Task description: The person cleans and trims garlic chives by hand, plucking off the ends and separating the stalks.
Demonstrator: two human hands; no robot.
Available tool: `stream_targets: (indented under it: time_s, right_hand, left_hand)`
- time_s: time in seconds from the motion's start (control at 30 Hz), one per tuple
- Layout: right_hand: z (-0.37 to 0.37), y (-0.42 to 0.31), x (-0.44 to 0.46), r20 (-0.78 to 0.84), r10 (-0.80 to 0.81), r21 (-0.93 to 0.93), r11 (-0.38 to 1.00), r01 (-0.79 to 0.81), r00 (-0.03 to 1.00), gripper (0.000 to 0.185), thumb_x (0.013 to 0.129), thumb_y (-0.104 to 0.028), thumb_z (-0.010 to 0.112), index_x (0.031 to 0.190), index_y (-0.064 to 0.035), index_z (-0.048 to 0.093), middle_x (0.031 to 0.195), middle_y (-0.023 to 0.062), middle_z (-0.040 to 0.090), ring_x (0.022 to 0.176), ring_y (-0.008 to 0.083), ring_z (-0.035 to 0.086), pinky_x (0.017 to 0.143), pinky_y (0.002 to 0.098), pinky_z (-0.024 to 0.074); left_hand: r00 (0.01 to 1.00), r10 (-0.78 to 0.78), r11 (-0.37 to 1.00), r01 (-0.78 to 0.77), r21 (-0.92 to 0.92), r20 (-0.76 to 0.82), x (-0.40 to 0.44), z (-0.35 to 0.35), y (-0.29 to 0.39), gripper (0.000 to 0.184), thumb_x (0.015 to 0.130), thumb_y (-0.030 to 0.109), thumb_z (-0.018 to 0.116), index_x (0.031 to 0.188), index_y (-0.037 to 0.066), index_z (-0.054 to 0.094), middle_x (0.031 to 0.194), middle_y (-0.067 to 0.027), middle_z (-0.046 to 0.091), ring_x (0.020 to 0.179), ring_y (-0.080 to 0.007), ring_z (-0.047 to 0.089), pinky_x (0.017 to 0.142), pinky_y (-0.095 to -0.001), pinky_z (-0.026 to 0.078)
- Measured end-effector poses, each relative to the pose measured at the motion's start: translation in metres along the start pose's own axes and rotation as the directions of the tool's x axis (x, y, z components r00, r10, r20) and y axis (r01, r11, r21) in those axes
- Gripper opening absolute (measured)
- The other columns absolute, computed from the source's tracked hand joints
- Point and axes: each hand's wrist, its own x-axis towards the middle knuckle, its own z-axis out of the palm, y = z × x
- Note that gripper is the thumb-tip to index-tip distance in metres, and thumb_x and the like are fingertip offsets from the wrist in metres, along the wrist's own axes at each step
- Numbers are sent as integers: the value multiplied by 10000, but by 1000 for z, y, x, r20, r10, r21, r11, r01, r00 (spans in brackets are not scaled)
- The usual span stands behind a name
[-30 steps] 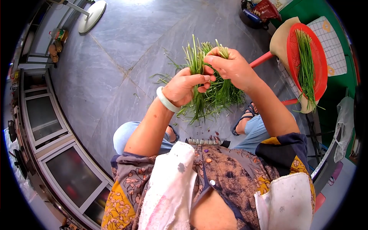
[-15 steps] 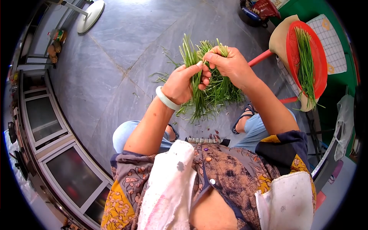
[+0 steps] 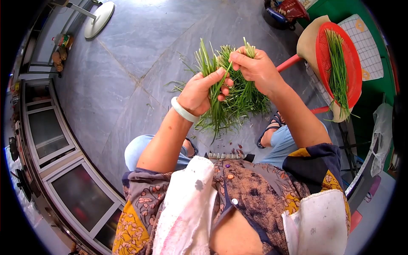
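At upper centre of the frame, the left hand (image 3: 197, 93), a pale bangle (image 3: 183, 110) on its wrist, has its fingers curled around a bunch (image 3: 217, 112) of greens, stem ends up. Just right of it, the right hand (image 3: 260, 73) pinches a stalk (image 3: 230, 66) between thumb and forefinger, other stems (image 3: 250, 51) poking above its curled fingers. Beyond and below both hands, a pile (image 3: 246, 101) lies on the floor (image 3: 140, 46). At upper right, a red basket (image 3: 356, 80) holds more greens (image 3: 338, 70).

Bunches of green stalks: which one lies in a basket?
The bunch at the picture's far right, lying in the red basket. The left hand and right hand hold others, and a loose heap lies below them.
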Motion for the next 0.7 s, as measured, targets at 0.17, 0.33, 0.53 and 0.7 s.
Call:
stream_targets:
  time_s: [0.17, 0.33, 0.53, 0.7]
  right_hand:
    - [-3, -9, 0, -24, -49, 165, 985, 52, 999, 159, 904, -203, 620, 814, -72, 621, 687, -26, 564, 475, 20, 345, 424, 197, 233]
    - [-21, -21, 4, -72, -124, 273, 952, 139, 990, 167, 906, -201, 616, 808, -65, 614, 687, -4, 558, 471, 37, 334, 434, 211, 233]
    - [-43, -39, 2, -165, -169, 365, 905, 219, 972, 167, 900, -195, 615, 797, -64, 606, 742, 17, 564, 481, 43, 314, 439, 211, 234]
    - [-50, -44, -5, -119, -168, 372, 906, 201, 979, 171, 902, -189, 614, 808, -47, 605, 731, 20, 563, 480, 42, 314, 433, 205, 232]
  left_hand:
    - [991, 25, 999, -29, -30, -130, 5, -11, -2, 183, 952, 221, 556, 973, 40, 574, 865, -86, 630, 712, -180, 603, 611, -299, 519]
    - [912, 168, 985, -167, 35, -373, 11, -30, -2, 175, 940, 185, 576, 958, 11, 576, 867, -117, 649, 748, -227, 648, 658, -323, 551]
    - [685, 421, 905, -366, 219, -595, 3, -103, 16, 201, 939, 222, 592, 964, 23, 579, 790, -70, 605, 643, -157, 565, 567, -264, 474]
    - [683, 478, 873, -437, 216, -552, -12, -97, 41, 187, 935, 248, 606, 977, 69, 571, 569, 66, 360, 491, -64, 309, 460, -231, 241]
